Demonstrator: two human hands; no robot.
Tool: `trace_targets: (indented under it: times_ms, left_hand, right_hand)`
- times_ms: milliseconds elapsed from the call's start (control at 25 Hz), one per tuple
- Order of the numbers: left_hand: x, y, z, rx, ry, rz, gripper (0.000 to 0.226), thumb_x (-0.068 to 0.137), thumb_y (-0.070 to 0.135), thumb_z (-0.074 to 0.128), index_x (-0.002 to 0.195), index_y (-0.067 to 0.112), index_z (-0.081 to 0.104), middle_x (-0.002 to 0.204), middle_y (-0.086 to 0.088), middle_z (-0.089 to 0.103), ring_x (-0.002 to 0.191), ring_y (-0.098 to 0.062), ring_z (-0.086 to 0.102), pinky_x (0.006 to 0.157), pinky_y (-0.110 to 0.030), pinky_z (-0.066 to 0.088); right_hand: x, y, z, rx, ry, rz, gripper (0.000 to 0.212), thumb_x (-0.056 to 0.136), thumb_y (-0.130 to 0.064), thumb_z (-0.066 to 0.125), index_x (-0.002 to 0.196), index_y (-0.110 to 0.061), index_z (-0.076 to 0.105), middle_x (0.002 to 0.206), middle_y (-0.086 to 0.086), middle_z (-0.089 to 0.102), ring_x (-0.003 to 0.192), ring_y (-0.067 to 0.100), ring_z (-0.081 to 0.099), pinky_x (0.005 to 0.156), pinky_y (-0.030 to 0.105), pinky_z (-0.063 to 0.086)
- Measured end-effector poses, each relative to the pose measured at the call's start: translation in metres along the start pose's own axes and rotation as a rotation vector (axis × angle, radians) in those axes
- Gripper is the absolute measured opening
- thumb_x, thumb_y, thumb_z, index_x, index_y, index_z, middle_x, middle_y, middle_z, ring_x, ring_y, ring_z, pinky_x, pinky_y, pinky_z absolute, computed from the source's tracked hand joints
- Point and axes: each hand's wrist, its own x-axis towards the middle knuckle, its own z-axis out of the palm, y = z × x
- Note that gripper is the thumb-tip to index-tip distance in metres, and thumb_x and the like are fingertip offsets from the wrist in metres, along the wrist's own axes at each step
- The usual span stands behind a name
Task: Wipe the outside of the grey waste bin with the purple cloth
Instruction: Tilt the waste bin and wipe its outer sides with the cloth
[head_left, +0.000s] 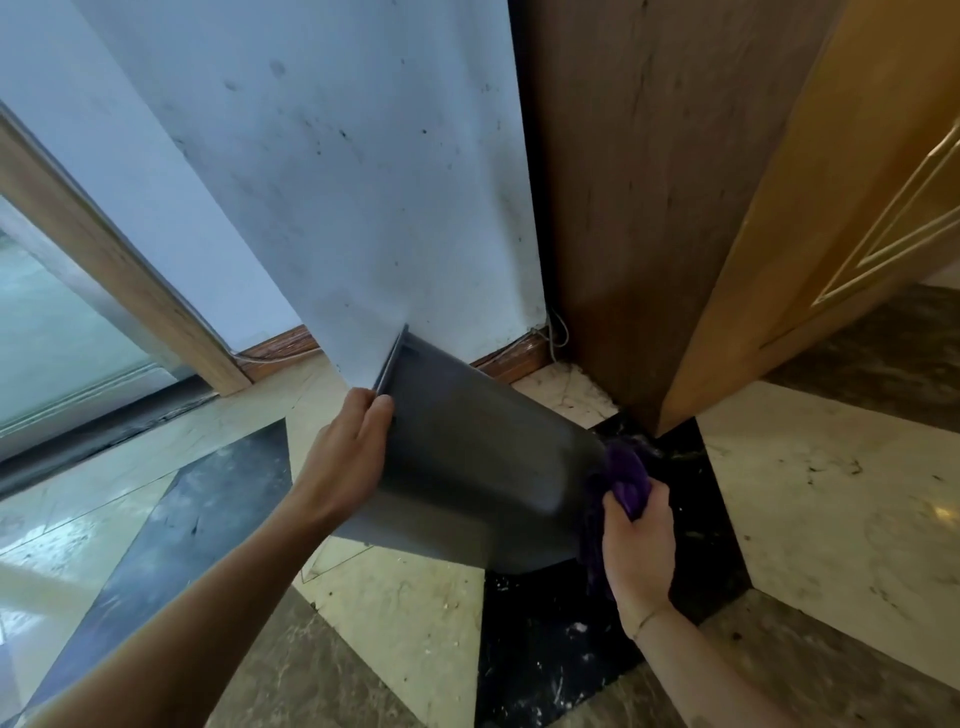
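Note:
The grey waste bin is held off the floor and tipped on its side, its rim toward the white wall and its base toward the lower right. My left hand grips the bin at its rim, fingers curled over the edge. My right hand is closed on the bunched purple cloth, which is pressed against the bin's base end. Part of the cloth hangs down between my hand and the bin.
A stained white wall with a wooden skirting board stands just behind the bin. A brown wooden panel and a yellow door rise at the right. A glass door with a wooden frame is at the left. The marble floor is speckled with dirt.

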Motion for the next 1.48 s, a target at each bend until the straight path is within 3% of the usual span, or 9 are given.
trace_targets:
  times_ms: [200, 360, 480, 640, 800, 920, 1160, 1400, 1480]
  left_hand:
    - [-0.009, 0.007, 0.013, -0.018, 0.069, 0.066, 0.025, 0.105, 0.029, 0.029, 0.090, 0.020, 0.048, 0.083, 0.000, 0.055, 0.072, -0.013, 0.052, 0.056, -0.025, 0.036]
    - [-0.024, 0.008, 0.021, -0.064, 0.046, 0.083, 0.023, 0.105, 0.026, 0.030, 0.089, 0.026, 0.046, 0.085, 0.003, 0.054, 0.069, -0.003, 0.054, 0.050, -0.012, 0.040]
    - [-0.041, 0.010, 0.026, -0.137, -0.021, 0.146, 0.020, 0.097, 0.033, 0.029, 0.099, 0.032, 0.049, 0.085, 0.005, 0.064, 0.075, -0.008, 0.060, 0.051, -0.018, 0.047]
    - [-0.055, 0.015, 0.027, -0.242, -0.005, 0.157, 0.027, 0.092, 0.042, 0.031, 0.104, 0.040, 0.054, 0.091, 0.012, 0.071, 0.073, -0.018, 0.070, 0.057, -0.033, 0.057]
    - [-0.059, 0.010, 0.034, -0.191, 0.041, 0.123, 0.029, 0.082, 0.038, 0.036, 0.103, 0.035, 0.056, 0.085, 0.004, 0.069, 0.068, -0.021, 0.066, 0.053, -0.052, 0.054]
    - [-0.051, 0.008, 0.032, -0.088, 0.077, 0.090, 0.030, 0.080, 0.033, 0.034, 0.098, 0.048, 0.054, 0.086, 0.016, 0.066, 0.070, -0.008, 0.060, 0.058, -0.042, 0.048]
    - [-0.039, -0.002, 0.021, -0.116, 0.113, -0.032, 0.031, 0.082, 0.026, 0.032, 0.099, 0.042, 0.053, 0.090, 0.027, 0.061, 0.075, 0.004, 0.055, 0.063, -0.035, 0.041]
    - [-0.053, 0.008, 0.026, -0.157, 0.138, -0.053, 0.026, 0.083, 0.028, 0.030, 0.098, 0.038, 0.049, 0.094, 0.010, 0.060, 0.073, 0.008, 0.053, 0.058, -0.030, 0.037]
    - [-0.060, 0.008, 0.028, -0.172, 0.145, -0.062, 0.025, 0.083, 0.030, 0.029, 0.098, 0.036, 0.048, 0.095, 0.009, 0.060, 0.072, 0.005, 0.053, 0.059, -0.031, 0.038]
  right_hand:
    - [0.005, -0.015, -0.011, -0.134, -0.013, 0.022, 0.028, 0.095, -0.032, 0.055, 0.121, -0.026, 0.049, 0.118, 0.008, 0.055, 0.087, 0.022, 0.054, 0.076, 0.035, 0.040]
    - [-0.014, -0.079, 0.002, -0.099, -0.160, -0.237, 0.026, 0.092, -0.041, 0.056, 0.115, -0.030, 0.052, 0.112, -0.004, 0.056, 0.092, 0.012, 0.062, 0.069, 0.026, 0.042]
    - [-0.048, -0.130, 0.028, -0.105, -0.289, -0.548, 0.041, 0.086, -0.062, 0.048, 0.115, -0.033, 0.052, 0.113, -0.009, 0.055, 0.085, 0.002, 0.059, 0.068, 0.023, 0.050]
    - [-0.081, -0.134, 0.052, -0.225, -0.273, -0.744, 0.052, 0.085, -0.067, 0.040, 0.124, -0.033, 0.048, 0.130, -0.004, 0.050, 0.112, 0.016, 0.047, 0.091, 0.034, 0.043]
    - [-0.073, -0.116, 0.060, -0.211, -0.109, -0.724, 0.044, 0.091, -0.067, 0.036, 0.115, -0.034, 0.051, 0.124, -0.005, 0.056, 0.111, 0.017, 0.047, 0.088, 0.035, 0.039]
    - [-0.044, -0.100, 0.063, -0.350, -0.036, -0.696, 0.030, 0.093, -0.057, 0.042, 0.112, -0.035, 0.050, 0.118, -0.003, 0.057, 0.103, 0.019, 0.048, 0.078, 0.034, 0.035]
    - [0.023, -0.047, 0.047, -0.521, -0.051, -0.423, 0.036, 0.088, -0.053, 0.040, 0.119, -0.036, 0.047, 0.127, 0.004, 0.050, 0.111, 0.030, 0.044, 0.088, 0.044, 0.036]
    - [0.080, -0.026, 0.027, -0.445, -0.072, -0.026, 0.036, 0.096, -0.043, 0.047, 0.126, -0.023, 0.051, 0.128, 0.016, 0.049, 0.110, 0.041, 0.055, 0.085, 0.040, 0.041]
    - [0.081, -0.033, 0.031, -0.487, -0.079, -0.025, 0.036, 0.097, -0.044, 0.047, 0.125, -0.023, 0.051, 0.125, 0.015, 0.050, 0.104, 0.039, 0.058, 0.081, 0.038, 0.040]
